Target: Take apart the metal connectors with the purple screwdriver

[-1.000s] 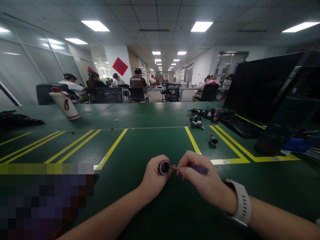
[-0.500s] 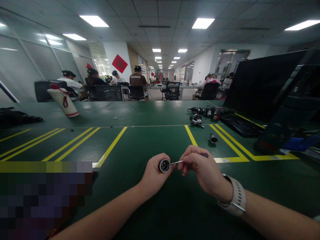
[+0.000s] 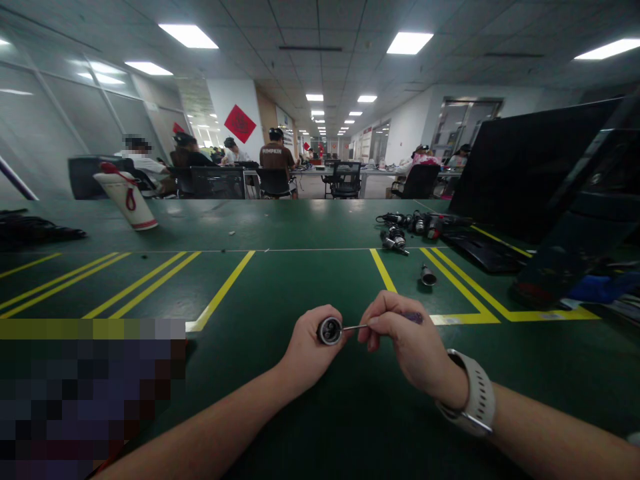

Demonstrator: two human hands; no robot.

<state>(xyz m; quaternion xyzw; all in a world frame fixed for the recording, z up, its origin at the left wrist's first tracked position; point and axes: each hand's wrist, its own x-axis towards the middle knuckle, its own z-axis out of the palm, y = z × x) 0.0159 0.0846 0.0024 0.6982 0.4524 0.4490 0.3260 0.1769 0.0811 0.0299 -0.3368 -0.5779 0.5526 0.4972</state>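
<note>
My left hand [image 3: 313, 347] is closed around a dark cylindrical metal part [image 3: 329, 331], its round open end facing me. Small pieces show inside the opening, too dark to make out. A screwdriver [image 3: 356, 327] with a purple handle [image 3: 413, 317] is pinched in my right hand [image 3: 400, 337]. Its thin shaft points left and meets the right side of the part's rim; where exactly the tip rests I cannot tell. The right wrist wears a pale watch strap.
A metal cup-shaped piece [image 3: 427, 275] lies right of my hands on the green table [image 3: 300, 280]. Beyond it are several dark metal parts [image 3: 395, 237]. A monitor [image 3: 525, 173] stands at right, a white tumbler [image 3: 127, 199] at back left. People sit farther off.
Both hands keep their grips in nearly the same place. The right hand and screwdriver have shifted very slightly to the right, and the camera view has moved a little.
</note>
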